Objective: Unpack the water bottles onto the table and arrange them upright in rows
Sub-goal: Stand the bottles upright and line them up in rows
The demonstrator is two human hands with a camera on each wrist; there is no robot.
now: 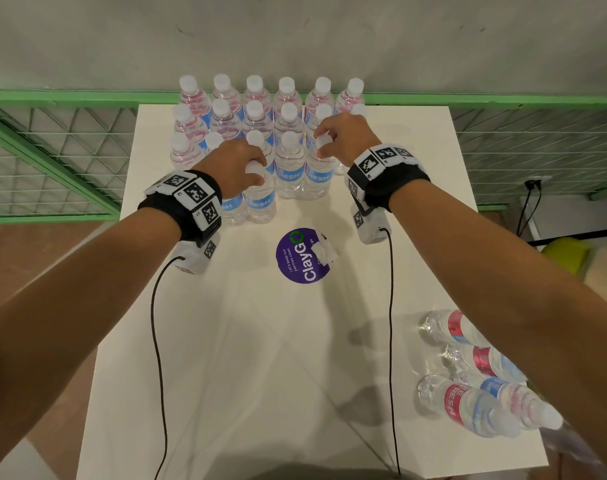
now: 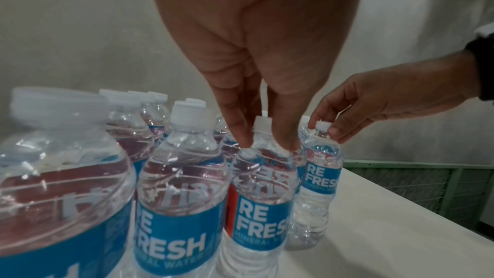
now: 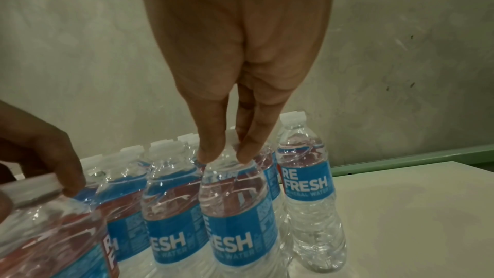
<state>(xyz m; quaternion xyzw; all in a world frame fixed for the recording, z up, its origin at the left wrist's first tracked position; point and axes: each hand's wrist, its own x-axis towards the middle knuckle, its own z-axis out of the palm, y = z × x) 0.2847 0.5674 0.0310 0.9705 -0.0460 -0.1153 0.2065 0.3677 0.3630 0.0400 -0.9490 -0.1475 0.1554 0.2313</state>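
Several clear water bottles (image 1: 288, 116) with blue labels and white caps stand upright in rows at the far end of the white table (image 1: 246, 358). My left hand (image 1: 255, 169) pinches the cap of a front-row bottle (image 1: 260, 202); in the left wrist view its fingertips (image 2: 247, 141) close round that bottle's (image 2: 262, 208) neck. My right hand (image 1: 324, 147) pinches the cap of another upright bottle (image 1: 317, 178) further right. In the right wrist view its fingertips (image 3: 207, 155) sit on that bottle's (image 3: 235, 208) shoulder. Three more bottles (image 1: 468, 393) lie on their sides at the near right.
A round purple sticker (image 1: 297, 268) lies on the table's middle, in front of the rows. A green railing with wire mesh (image 1: 52, 140) runs behind and to both sides of the table. Two black cables (image 1: 158, 341) hang from my wrists over the near half.
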